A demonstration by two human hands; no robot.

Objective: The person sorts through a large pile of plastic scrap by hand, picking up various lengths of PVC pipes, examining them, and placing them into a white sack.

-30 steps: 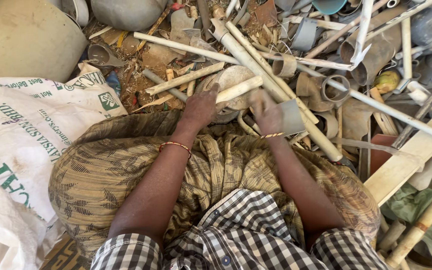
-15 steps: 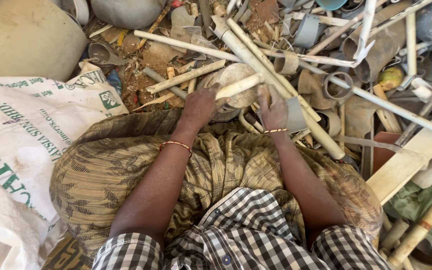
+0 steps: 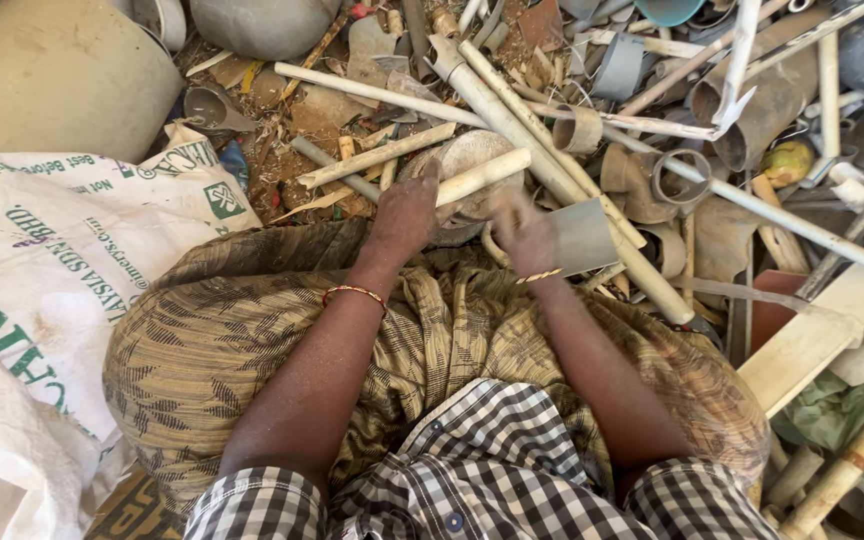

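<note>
Short cream pipe piece (image 3: 482,177) lies at 2 o'clock from left hand (image 3: 404,215), axis 8-to-2; left fingers curled on it; right hand (image 3: 524,237) blurred, fingers closed around grey pipe offcut (image 3: 584,237).

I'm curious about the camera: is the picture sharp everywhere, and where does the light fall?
Head view: sunlight falls hard on the white sack and the pale pipes; the lap lies in softer shade; the right hand is smeared by motion blur, while the left hand looks fairly crisp; no strong glare.
</note>
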